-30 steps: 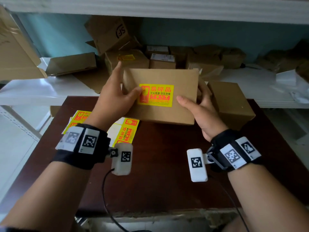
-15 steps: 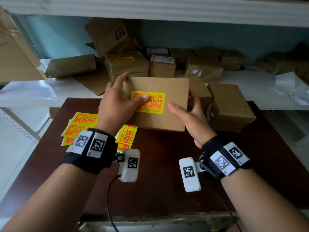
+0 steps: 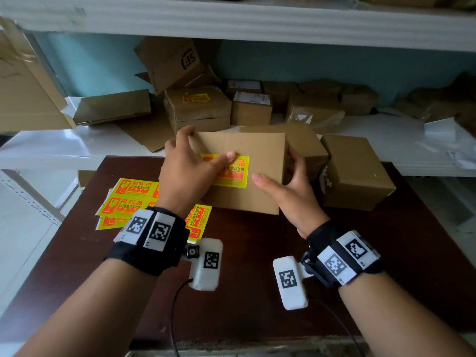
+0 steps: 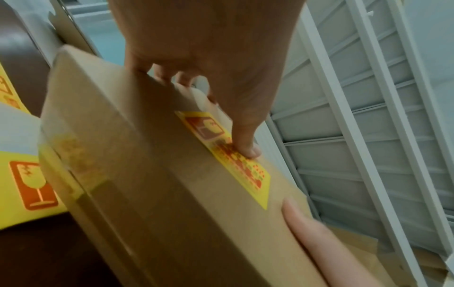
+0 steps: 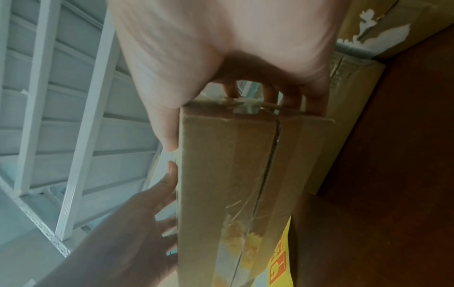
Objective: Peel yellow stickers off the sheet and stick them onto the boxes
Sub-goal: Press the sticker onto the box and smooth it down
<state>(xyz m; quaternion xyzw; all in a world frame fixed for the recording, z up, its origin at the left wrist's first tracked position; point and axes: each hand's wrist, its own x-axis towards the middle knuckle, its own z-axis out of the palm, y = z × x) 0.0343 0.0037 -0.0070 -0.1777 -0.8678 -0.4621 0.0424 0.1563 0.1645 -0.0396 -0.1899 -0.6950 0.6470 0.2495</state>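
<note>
Head view, left to right: sticker sheet [image 3: 128, 199] lies lower left on the table [image 3: 257, 253]. My left hand [image 3: 188, 176] grips the box [image 3: 244, 173], thumb now further in on its yellow sticker [image 3: 231, 173], box lower than a second ago. Right hand [image 3: 291, 191] clamps the right edge. Looks stuck; next box soon.

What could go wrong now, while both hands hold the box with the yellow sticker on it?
The box is tilted, gripped only at its sides by the left hand and right hand, so it might slip. The left thumb presses only one part of the yellow sticker; its other edges may stay loose.
</note>
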